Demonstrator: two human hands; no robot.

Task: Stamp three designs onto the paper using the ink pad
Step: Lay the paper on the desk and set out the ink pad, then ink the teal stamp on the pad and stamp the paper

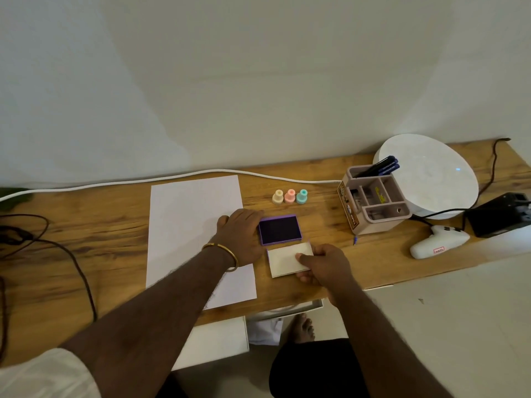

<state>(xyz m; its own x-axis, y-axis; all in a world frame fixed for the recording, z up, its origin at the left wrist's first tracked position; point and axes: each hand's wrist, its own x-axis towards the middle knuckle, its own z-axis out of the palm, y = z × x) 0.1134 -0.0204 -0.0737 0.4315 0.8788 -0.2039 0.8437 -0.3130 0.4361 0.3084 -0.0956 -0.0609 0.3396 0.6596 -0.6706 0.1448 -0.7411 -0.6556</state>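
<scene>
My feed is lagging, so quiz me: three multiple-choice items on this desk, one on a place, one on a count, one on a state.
1. Where do the small pastel stamps stand?
A. on the white paper sheet
B. on the wooden desk beyond the purple ink pad
C. in the organiser

2. How many stamps are there?
A. two
B. three
C. five

3. What state is the purple ink pad in?
A. open, dark pad exposed
B. lidded
C. upside down

Answers: 1 B, they stand in a row on bare wood beyond the pad, right of the white paper sheet. 2 B, cream, pink and teal. 3 A, the right hand holds the white lid and the left hand steadies the pad.
</scene>
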